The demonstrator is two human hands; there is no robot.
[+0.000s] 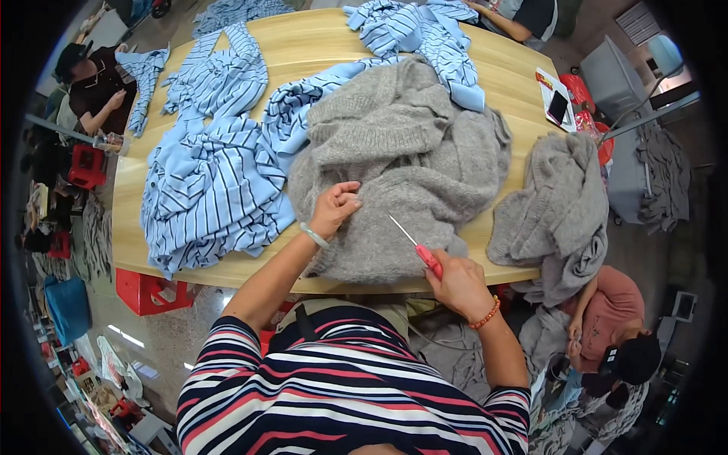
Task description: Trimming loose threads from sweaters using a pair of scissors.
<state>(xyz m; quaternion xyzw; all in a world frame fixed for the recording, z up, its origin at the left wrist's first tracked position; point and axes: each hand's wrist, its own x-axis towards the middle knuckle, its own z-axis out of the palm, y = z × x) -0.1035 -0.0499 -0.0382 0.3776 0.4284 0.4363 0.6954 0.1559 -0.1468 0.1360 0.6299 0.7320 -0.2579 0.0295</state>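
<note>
A heap of grey knitted sweaters lies in front of me at the table's near edge. My left hand is over its left part, fingers curled and closed toward the thumb; whatever is between the fingertips is too small to make out. In my right hand is a slim tool with a pink-red handle and a thin metal shaft. Its tip points up and left over the grey knit, apart from my left hand. I cannot tell the shape of the tip.
Blue striped knit garments cover the table's left side, with more at the far edge. Another grey knit pile hangs over the right edge. A phone lies far right. People sit left, far right and near right; a red stool stands near left.
</note>
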